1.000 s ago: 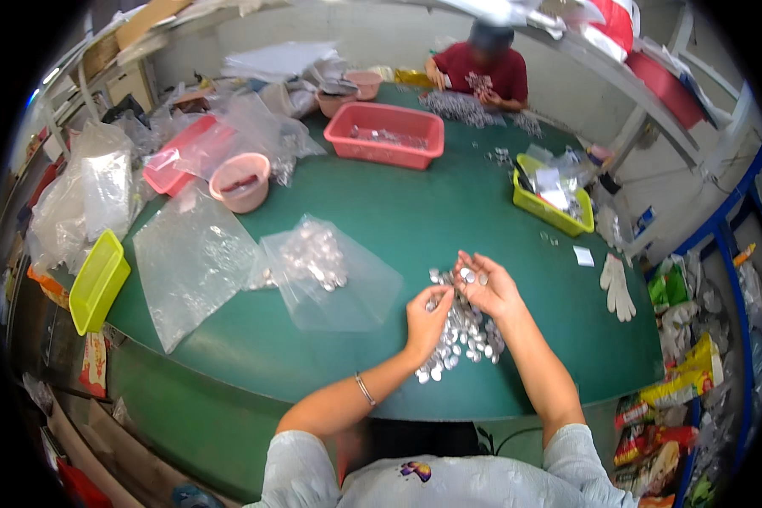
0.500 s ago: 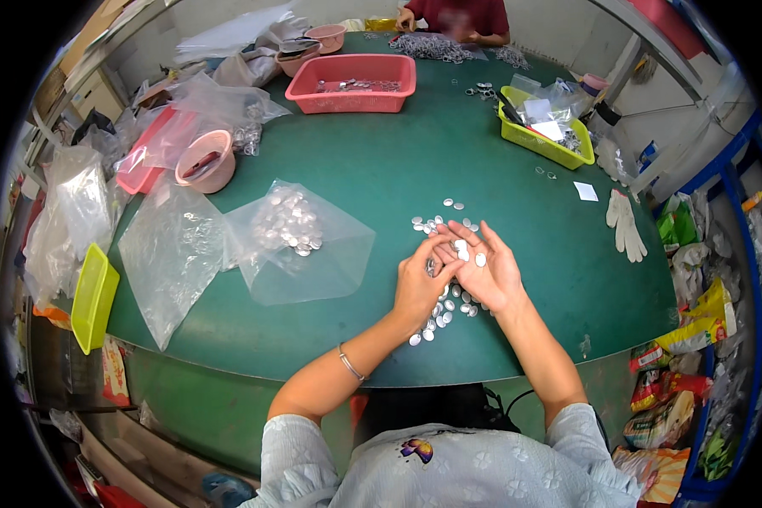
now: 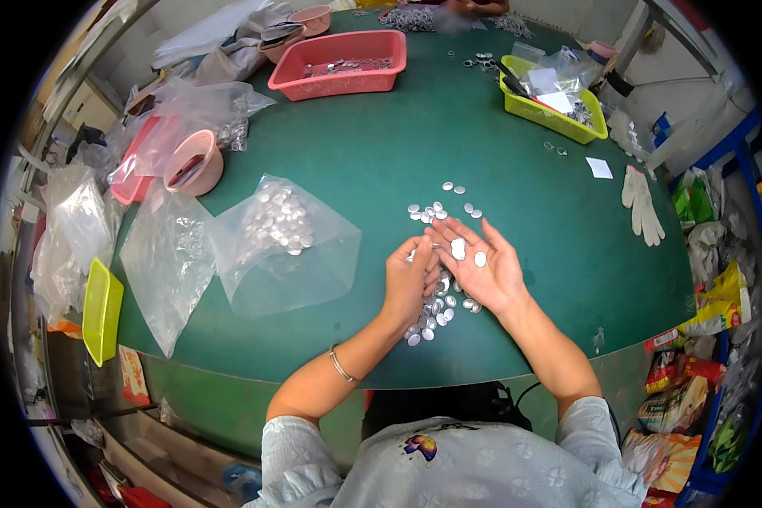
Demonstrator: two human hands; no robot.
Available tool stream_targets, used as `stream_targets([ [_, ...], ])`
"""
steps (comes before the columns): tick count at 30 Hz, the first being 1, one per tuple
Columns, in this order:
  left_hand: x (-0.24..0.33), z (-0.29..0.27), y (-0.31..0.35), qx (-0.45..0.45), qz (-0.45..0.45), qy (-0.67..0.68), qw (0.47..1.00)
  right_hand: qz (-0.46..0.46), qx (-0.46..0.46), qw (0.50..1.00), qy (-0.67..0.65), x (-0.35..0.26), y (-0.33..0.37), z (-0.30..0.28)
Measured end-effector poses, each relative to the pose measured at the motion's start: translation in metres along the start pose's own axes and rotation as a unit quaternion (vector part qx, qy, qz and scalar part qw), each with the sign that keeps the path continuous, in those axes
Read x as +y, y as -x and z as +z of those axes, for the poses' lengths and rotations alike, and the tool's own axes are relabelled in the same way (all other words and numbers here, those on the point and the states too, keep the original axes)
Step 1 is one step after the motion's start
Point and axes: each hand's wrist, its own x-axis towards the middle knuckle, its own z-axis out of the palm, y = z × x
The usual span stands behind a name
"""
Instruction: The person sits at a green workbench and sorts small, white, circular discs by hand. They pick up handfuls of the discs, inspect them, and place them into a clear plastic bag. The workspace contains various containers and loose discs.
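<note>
My left hand (image 3: 404, 286) is closed, its thumb and forefinger pinching a small silver oval disc (image 3: 435, 245) seen nearly edge-on. Beside it my right hand (image 3: 501, 279) lies palm up with fingers stretched, and a few shiny oval discs (image 3: 480, 259) rest on the palm and fingers. Under and around both hands a loose pile of the same discs (image 3: 429, 322) is spread on the green table (image 3: 330, 140), partly hidden by my left hand. Several more discs (image 3: 437, 207) lie just beyond my fingertips. To the left, a clear plastic bag (image 3: 326, 267) has a heap of discs (image 3: 279, 218) in or on it.
A red tray (image 3: 339, 83) of metal pieces stands at the far side. Far right are a yellow-green basket (image 3: 559, 123) and a white glove (image 3: 642, 207). Plastic bags (image 3: 173, 271), a pink bucket (image 3: 201, 178) and a yellow-green tray (image 3: 102, 313) line the left. Another person's arm (image 3: 478, 8) shows beyond.
My left hand has drawn back left from the right palm, with a disc in its fingertips. The right hand stays palm up. The view has tilted down slightly.
</note>
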Motion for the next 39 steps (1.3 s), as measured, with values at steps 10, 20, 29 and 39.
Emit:
stream_targets([
  [10,-0.002,0.006,0.002,0.012,0.017,-0.134,0.991,-0.050,-0.031,0.998,0.012,-0.004,0.002,-0.001],
  [20,-0.010,0.010,0.002,-0.023,0.189,-0.439,0.878,-0.087,-0.031,0.982,0.165,0.007,0.002,-0.007],
  [29,0.004,0.000,-0.008,-0.088,-0.070,-0.061,0.992,-0.099,-0.028,0.988,0.116,0.003,0.001,-0.008],
  [39,-0.012,0.002,-0.006,-0.030,0.068,-0.175,0.982,-0.102,-0.038,0.985,0.137,0.011,0.003,-0.007],
])
